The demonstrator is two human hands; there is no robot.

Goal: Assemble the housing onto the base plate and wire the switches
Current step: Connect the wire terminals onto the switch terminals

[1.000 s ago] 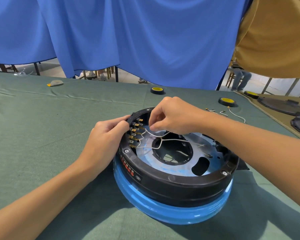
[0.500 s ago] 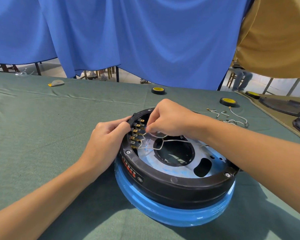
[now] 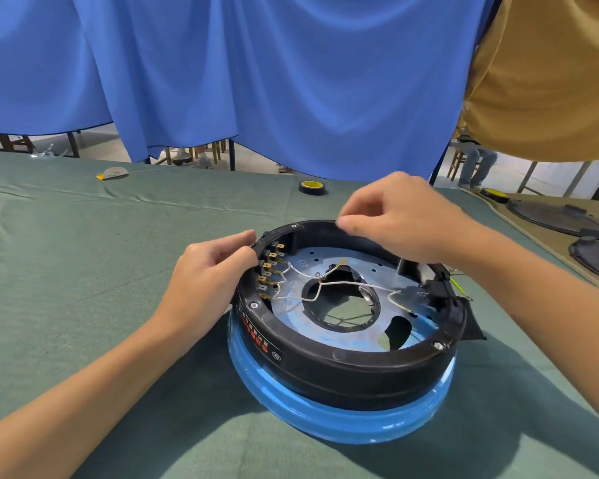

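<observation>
Round black plastic housing (image 3: 343, 368) on blue base plate (image 3: 325, 418) — left hand (image 3: 208, 274) grips left rim by brass switch terminals (image 3: 268, 271); right hand (image 3: 402, 219) over far rim, fingertips (image 3: 346, 224) pinched — contents unclear.

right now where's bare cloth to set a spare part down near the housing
Widest bare cloth lies left of the housing, between the left hand and the far tape roll. Crowded on the right: the right hand and black covers.

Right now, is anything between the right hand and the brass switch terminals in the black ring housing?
Nothing visible: right hand hovers over the housing's far rim, brass switch terminals lie exposed, left hand grips the rim beside them.
</observation>
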